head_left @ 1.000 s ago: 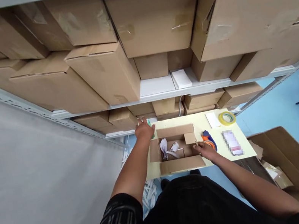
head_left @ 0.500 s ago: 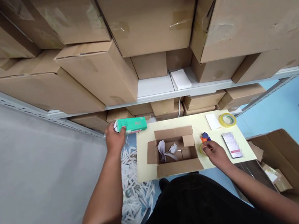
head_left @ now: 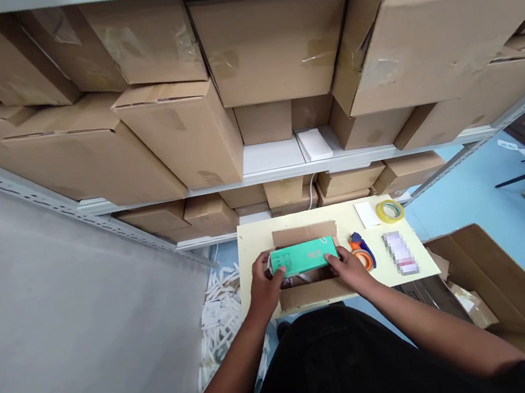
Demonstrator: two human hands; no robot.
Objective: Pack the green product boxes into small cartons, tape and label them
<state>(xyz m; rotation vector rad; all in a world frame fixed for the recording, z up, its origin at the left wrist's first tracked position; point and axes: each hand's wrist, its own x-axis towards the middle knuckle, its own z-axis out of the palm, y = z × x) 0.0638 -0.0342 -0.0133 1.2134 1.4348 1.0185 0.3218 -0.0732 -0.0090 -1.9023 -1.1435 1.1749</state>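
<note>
A green box (head_left: 304, 257) with small print on it is held level between my two hands. My left hand (head_left: 264, 284) grips its left end, thumb on the top face. At the right end, my right hand (head_left: 349, 268) grips it with the thumb on top as well. Directly beneath is an open cardboard box (head_left: 315, 293) with its flaps folded out; the green box covers most of its inside. Just right of my right hand lies an orange and blue tape dispenser (head_left: 364, 253) on the pale yellow table (head_left: 254, 242).
A tape roll (head_left: 390, 210), a white card (head_left: 366, 214) and a phone (head_left: 401, 253) lie on the table's right side. Shelves of cardboard boxes (head_left: 276, 45) rise behind. Paper shreds (head_left: 218, 319) fill the floor at left; a large open carton (head_left: 510, 275) stands at right.
My left hand has brought the green box rightward over the open cardboard box. My right hand has left the tape dispenser and taken hold of the green box's right end.
</note>
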